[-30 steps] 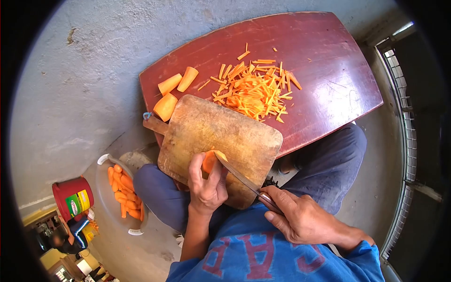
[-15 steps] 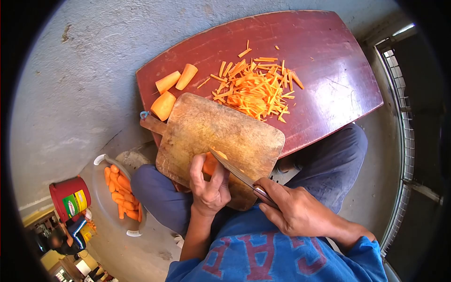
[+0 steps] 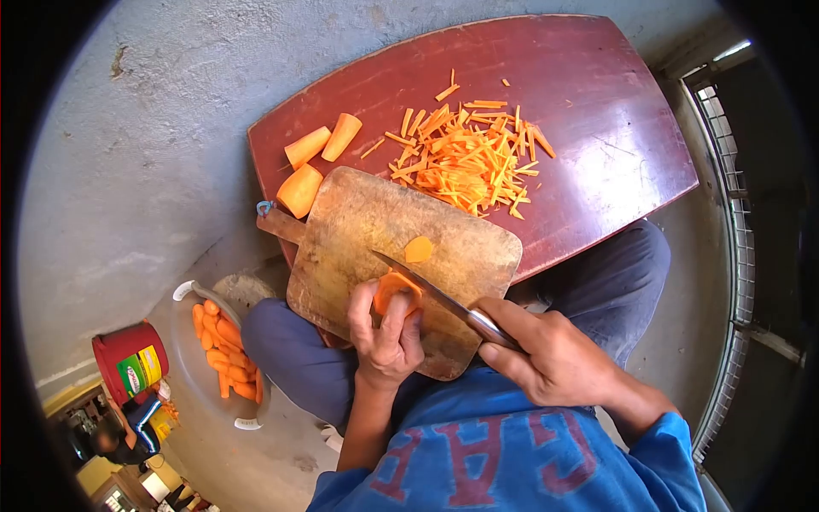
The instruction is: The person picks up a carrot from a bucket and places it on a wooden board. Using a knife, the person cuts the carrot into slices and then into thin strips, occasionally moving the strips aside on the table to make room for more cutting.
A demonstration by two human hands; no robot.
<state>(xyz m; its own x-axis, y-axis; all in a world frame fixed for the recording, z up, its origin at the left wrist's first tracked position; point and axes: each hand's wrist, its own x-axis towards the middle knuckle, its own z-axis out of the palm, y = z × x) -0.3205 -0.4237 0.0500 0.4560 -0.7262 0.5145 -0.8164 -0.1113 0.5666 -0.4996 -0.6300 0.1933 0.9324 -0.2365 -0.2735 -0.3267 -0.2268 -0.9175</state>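
A piece of carrot is pinched in the fingers of my left hand, against the wooden cutting board. My right hand grips the handle of a knife, whose blade lies across the far side of that carrot piece. Just beyond the blade, one thin carrot slice rests flat on the board. Behind the board is a heap of carrot sticks. Thick carrot chunks sit beside the board's handle.
The board rests partly on a red wooden table and reaches over my lap. On the floor to the left, a clear tub holds several peeled carrots. A red bucket and another person are farther left.
A thin carrot slice now lies on the board beyond the knife. The blade has shifted slightly, and the held carrot piece shows its cut face.
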